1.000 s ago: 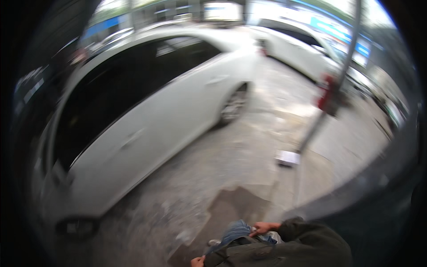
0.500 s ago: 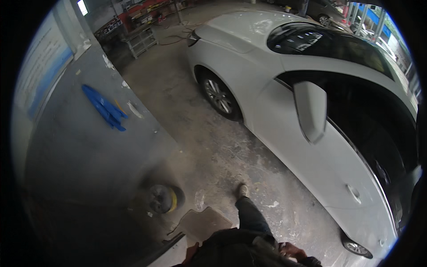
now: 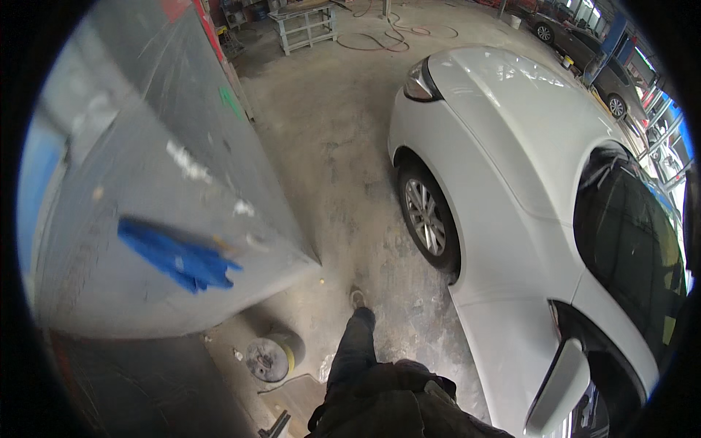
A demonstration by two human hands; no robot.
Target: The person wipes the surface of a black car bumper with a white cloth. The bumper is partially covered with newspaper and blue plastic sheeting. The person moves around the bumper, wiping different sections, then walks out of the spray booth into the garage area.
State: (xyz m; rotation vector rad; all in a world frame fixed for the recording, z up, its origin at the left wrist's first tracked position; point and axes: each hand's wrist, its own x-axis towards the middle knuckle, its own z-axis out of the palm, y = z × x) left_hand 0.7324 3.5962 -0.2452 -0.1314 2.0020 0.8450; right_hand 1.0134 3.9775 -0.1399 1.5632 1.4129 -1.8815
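Neither of my hands shows; the dark jacket over my body fills the bottom middle. A dark, narrow-ended object juts up at the lower edge, left of my jacket; what holds it is out of sight. My leg reaches forward, with a shoe on the concrete floor. To the right stands a white car, its front wheel beside my path and its side mirror close to me at the lower right.
On the left, a grey wall carries a hanging blue cloth-like item. A round bucket stands below it, beside a flat brown piece. Farther off are a pale workbench, hoses on the floor and a dark car.
I have moved forward along the car, so its mirror and front wheel sit nearer and lower. Both hands, partly visible before at the bottom edge, have left the picture.
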